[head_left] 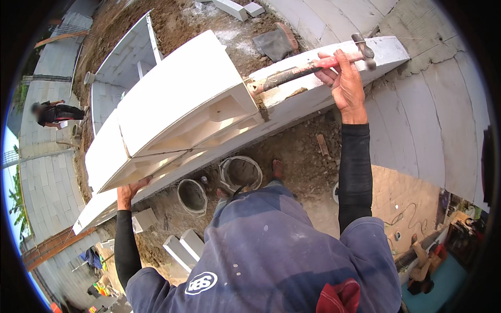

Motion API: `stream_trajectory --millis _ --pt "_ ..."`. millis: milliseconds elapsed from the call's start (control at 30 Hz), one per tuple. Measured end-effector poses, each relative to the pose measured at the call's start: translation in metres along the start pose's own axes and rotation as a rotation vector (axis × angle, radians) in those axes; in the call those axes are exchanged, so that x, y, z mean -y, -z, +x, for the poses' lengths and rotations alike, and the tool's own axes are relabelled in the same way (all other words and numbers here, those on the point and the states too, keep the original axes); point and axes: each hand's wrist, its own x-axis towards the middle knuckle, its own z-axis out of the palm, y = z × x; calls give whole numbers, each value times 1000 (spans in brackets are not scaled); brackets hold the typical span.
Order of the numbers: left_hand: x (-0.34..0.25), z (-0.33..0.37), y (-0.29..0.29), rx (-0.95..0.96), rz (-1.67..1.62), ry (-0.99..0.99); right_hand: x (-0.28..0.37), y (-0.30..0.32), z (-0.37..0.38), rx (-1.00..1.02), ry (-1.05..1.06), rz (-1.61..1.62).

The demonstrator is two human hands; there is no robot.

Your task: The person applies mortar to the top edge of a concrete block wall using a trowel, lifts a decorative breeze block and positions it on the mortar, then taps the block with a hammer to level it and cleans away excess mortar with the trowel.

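Two pale vent blocks with recessed hollows stand end to end on a low white block wall (389, 51). My left hand (133, 192) holds the lower edge of the left vent block (107, 154); some of its fingers are hidden there. Farther right, my right hand (348, 86) is closed round a hammer (289, 75) close to its metal head. The hammer's red and black handle points left, and its butt end is at the right end of the right vent block (180, 88). A strip of mortar (296, 93) lies on the wall top below the handle.
Two mortar buckets (192, 197) (241, 172) stand on the soil by my feet. Loose white blocks (183, 249) lie at the lower left. Beyond the wall are a dark bag (275, 46) and dirt. Another person (56, 113) is at the far left, and another (425, 266) at the lower right.
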Motion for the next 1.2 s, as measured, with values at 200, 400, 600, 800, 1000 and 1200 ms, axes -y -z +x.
stream_trajectory --millis 200,400,600,800,1000,1200 --pt "-30 0 17 -47 -130 20 7 10 2 -23 -7 -28" --pt "-31 8 10 -46 -13 -8 6 2 11 -14 -12 -48" --pt "-32 5 8 -100 -163 -22 9 9 16 20 -39 -64" --pt "-52 8 19 -136 -663 40 8 31 25 -35 -71 -37" --pt "-56 11 10 -266 -480 -7 13 43 31 -22 -108 -45" --pt "-64 10 17 -315 -535 -29 25 68 52 1 -84 -79"
